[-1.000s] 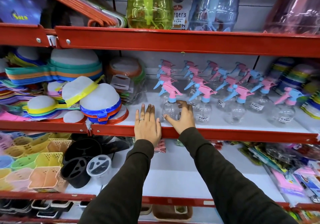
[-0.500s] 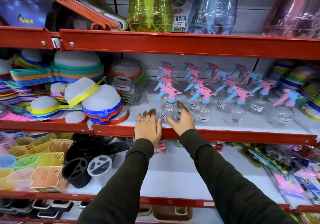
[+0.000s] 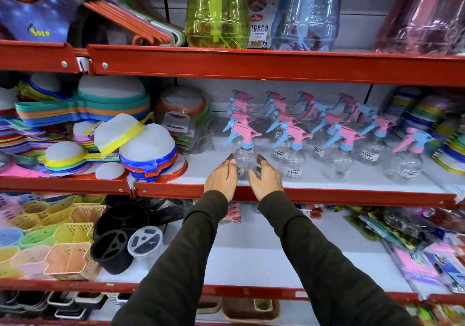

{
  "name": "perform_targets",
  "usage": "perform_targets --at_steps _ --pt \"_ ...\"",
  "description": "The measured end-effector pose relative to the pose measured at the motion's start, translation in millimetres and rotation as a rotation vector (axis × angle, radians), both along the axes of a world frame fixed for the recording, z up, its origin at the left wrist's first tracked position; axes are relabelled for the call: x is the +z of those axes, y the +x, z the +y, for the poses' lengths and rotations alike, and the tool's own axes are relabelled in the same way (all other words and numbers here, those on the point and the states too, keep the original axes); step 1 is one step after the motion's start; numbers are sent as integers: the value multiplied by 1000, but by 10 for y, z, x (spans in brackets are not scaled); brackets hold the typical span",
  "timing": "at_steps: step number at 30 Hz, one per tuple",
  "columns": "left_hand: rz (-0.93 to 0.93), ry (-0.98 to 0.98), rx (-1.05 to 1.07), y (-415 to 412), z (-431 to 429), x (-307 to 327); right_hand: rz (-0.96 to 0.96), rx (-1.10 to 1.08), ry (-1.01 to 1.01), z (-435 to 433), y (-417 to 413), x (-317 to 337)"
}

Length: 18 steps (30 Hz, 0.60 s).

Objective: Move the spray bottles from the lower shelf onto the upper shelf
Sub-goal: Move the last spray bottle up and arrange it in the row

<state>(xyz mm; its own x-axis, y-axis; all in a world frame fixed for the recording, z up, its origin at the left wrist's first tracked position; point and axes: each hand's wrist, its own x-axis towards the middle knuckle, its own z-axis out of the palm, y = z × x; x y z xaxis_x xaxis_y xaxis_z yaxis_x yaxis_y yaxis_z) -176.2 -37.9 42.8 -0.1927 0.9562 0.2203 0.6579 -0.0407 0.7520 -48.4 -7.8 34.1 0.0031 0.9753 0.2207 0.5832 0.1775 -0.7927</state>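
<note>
Rows of clear spray bottles [image 3: 332, 136] with pink-and-blue trigger heads stand on the middle shelf [image 3: 302, 194] — whether this is the source or the destination shelf is hard to judge. The left hand [image 3: 221, 178] and right hand [image 3: 265, 178] cup the front-left bottle [image 3: 244, 158] from either side, fingers spread and not clamped. The shelf below [image 3: 251, 262] shows bare white space, no bottles.

A shop selling household plastic goods. Red metal shelves [image 3: 251, 65] carry many identical spray bottles [image 3: 289, 149] with price stickers at 1 o'clock, stacked strainers [image 3: 141, 154] at 9 o'clock, and a tagged blue bottle [image 3: 307, 11] at 12 o'clock.
</note>
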Motion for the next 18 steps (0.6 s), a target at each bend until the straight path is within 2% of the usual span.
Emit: perform_targets --at_steps 5,9,15,18 --pt "-1 7 -17 -4 22 -22 -4 4 13 -30 5 8" --pt "18 11 -10 17 52 -88 66 40 -19 -37 61 27" --pt "-71 385 115 188 -55 -261 175 18 145 -206 350 45" --pt "-74 464 118 409 -96 -303 222 -26 288 -264 572 29"
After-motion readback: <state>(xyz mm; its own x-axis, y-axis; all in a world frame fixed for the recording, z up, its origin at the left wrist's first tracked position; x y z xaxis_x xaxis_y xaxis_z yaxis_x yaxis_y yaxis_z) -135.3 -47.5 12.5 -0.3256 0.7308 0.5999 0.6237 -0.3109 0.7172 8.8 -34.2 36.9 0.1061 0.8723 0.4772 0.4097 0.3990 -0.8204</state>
